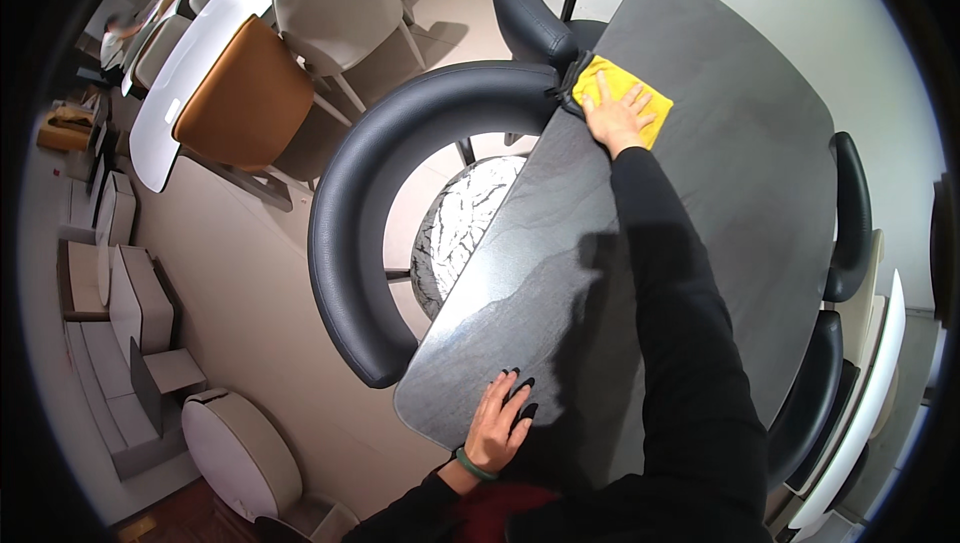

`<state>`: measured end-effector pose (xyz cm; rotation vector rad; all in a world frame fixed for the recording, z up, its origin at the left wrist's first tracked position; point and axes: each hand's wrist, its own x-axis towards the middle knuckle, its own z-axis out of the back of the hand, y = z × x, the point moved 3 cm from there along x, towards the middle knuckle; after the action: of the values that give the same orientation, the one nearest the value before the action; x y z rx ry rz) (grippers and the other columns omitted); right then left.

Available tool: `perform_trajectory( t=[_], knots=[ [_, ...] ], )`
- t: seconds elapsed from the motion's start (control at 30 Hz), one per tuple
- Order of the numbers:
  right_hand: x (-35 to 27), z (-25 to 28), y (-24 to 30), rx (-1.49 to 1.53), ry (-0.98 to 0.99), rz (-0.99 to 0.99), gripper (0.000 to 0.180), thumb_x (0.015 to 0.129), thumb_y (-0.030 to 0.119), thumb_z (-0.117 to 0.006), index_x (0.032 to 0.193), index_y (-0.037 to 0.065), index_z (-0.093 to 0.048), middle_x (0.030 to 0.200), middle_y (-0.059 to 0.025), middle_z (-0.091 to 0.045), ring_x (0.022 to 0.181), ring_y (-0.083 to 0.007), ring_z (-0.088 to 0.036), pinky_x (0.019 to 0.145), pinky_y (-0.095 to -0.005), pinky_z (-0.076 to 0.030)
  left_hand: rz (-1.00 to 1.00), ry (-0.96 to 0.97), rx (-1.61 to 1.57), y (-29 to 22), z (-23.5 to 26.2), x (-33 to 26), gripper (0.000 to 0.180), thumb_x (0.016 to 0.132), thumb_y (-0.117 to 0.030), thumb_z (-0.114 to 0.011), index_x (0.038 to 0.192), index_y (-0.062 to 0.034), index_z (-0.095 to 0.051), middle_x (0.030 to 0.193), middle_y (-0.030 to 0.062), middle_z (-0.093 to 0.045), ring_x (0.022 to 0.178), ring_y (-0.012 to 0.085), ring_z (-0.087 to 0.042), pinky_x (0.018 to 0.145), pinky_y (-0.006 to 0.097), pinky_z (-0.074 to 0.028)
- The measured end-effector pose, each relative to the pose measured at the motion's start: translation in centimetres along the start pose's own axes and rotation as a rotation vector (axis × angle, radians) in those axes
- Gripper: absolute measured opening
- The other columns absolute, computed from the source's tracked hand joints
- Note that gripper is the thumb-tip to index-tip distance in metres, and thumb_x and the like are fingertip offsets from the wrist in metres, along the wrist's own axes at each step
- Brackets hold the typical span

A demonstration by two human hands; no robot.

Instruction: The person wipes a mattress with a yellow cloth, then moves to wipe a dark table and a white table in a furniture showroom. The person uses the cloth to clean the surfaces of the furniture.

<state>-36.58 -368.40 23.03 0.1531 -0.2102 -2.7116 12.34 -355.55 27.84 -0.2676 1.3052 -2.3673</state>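
Note:
A dark grey stone-patterned table (740, 233) stretches away in front of me. My right hand (615, 121) lies flat with fingers spread on a folded yellow cloth (655, 108), close to the table's far left edge. A dark bunched piece (572, 83) sits at the cloth's left side, at the table edge; I cannot tell whether it is part of the cloth. My left hand (492, 428), with a green bangle at the wrist, rests on the near left corner of the tabletop. Its fingers are stretched out and nothing is in them.
A black curved-back chair (350, 233) with a marbled seat (460, 228) is tucked at the left edge. Another black chair (520, 3) stands beyond it, more along the right. An orange-brown chair (245, 93) and a white table (155, 143) are further left. A person (112, 43) is far off.

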Motion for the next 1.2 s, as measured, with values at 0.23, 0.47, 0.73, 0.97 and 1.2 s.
perform_trajectory(
  t=[0.23,0.47,0.73,0.97,1.2],
  knots=[
    [-2.1,0.3,-2.5,-0.014,-0.048,-0.008,0.062,0.094,0.055,-0.039,0.15,0.035,-0.023,0.154,-0.0304,-0.007,0.142,-0.0497,-0.001,0.104,-0.0736,-0.004,-0.021,-0.004,-0.008,-0.6,-0.7,0.4,0.047,0.084,-0.011,-0.062,0.129,0.0002,-0.054,0.14,0.0232,-0.043,0.131,0.0422,-0.039,0.11,0.05,-0.032],
    [-20.2,-0.2,-1.9,-0.065,0.026,0.362,0.065,0.092,0.047,-0.048,0.151,0.032,-0.023,0.153,-0.0313,-0.01,0.141,-0.0513,-0.006,0.107,-0.0708,-0.01,-0.089,-0.038,0.01,-1.6,0.3,3.6,0.047,0.086,-0.012,-0.06,0.131,-0.0018,-0.052,0.142,0.0222,-0.04,0.133,0.0416,-0.036,0.11,0.048,-0.03],
    [-30.1,0.8,-11.2,-0.047,-0.044,0.514,0.067,0.087,0.051,-0.055,0.148,0.032,-0.033,0.154,-0.0258,-0.015,0.143,-0.0436,-0.014,0.102,-0.0744,-0.012,-0.175,0.037,-0.011,-3.2,-1.3,3.8,0.046,0.084,-0.01,-0.061,0.128,-0.0006,-0.053,0.14,0.0227,-0.041,0.132,0.0417,-0.036,0.11,0.048,-0.031],
    [-22.1,4.2,-31.8,-0.035,-0.028,-0.495,0.069,0.092,0.063,-0.036,0.152,0.035,-0.016,0.158,-0.0204,-0.007,0.146,-0.0396,-0.003,0.109,-0.0672,-0.007,-0.185,0.118,0.005,-4.5,-2.7,1.3,0.043,0.087,-0.014,-0.06,0.128,-0.0022,-0.053,0.141,0.0208,-0.041,0.134,0.0405,-0.036,0.109,0.046,-0.032],
    [-25.0,4.0,-45.6,0.088,-0.096,-1.128,0.072,0.09,0.07,-0.028,0.152,0.038,-0.009,0.156,-0.0271,0.002,0.144,-0.0466,0.005,0.101,-0.0763,-0.003,-0.135,0.101,-0.01,-4.2,-2.3,-0.2,0.043,0.087,-0.013,-0.06,0.128,-0.0022,-0.053,0.141,0.0217,-0.041,0.134,0.0415,-0.035,0.109,0.047,-0.031]
  ],
)
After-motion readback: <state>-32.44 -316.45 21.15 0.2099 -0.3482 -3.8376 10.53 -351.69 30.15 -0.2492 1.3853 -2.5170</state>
